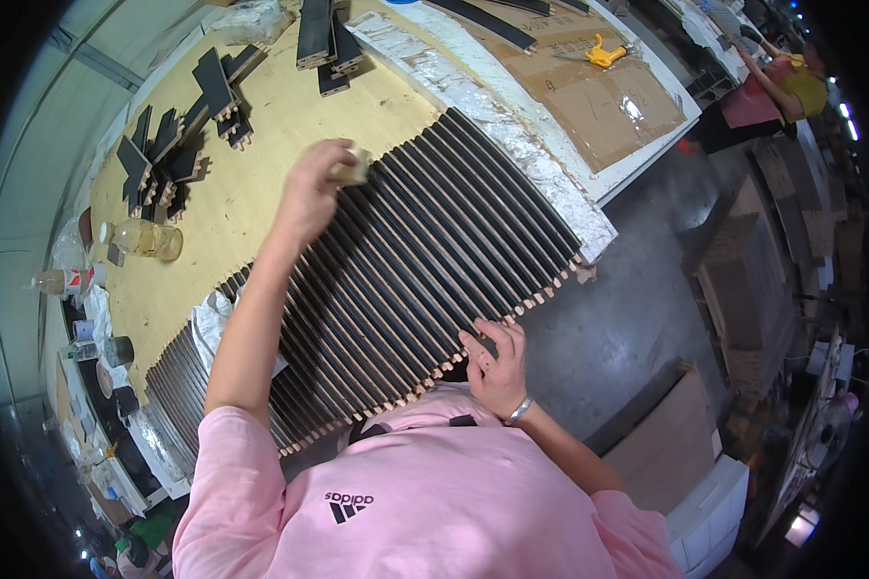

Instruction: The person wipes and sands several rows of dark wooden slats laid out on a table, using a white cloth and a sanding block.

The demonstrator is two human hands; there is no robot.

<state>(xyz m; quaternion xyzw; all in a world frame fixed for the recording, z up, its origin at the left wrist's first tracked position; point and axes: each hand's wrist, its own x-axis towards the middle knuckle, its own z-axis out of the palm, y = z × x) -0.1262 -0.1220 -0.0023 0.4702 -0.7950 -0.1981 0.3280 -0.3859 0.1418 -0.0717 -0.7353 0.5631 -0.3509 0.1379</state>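
Observation:
Long black wooden slats [425, 232] with pale pegged ends lie side by side in a wide row across the table before me. My left hand [314, 188] reaches over their far ends, closed on a pale sponge-like pad [355, 168] that touches or hovers just above the slats. At the near edge my right hand [498, 365] rests with its fingers spread against the slat ends, grasping nothing that I can see. A crumpled white cloth or plastic [212, 326] lies on the slats beside my left forearm and is partly hidden by it.
Loose black wood pieces [159, 159] are piled at the far left, with more [328, 43] stacked at the back. A bottle of yellowish liquid [145, 239] lies at the left. Yellow-handled scissors [603, 52] rest on cardboard [589, 106]. Another person [763, 92] stands at the upper right.

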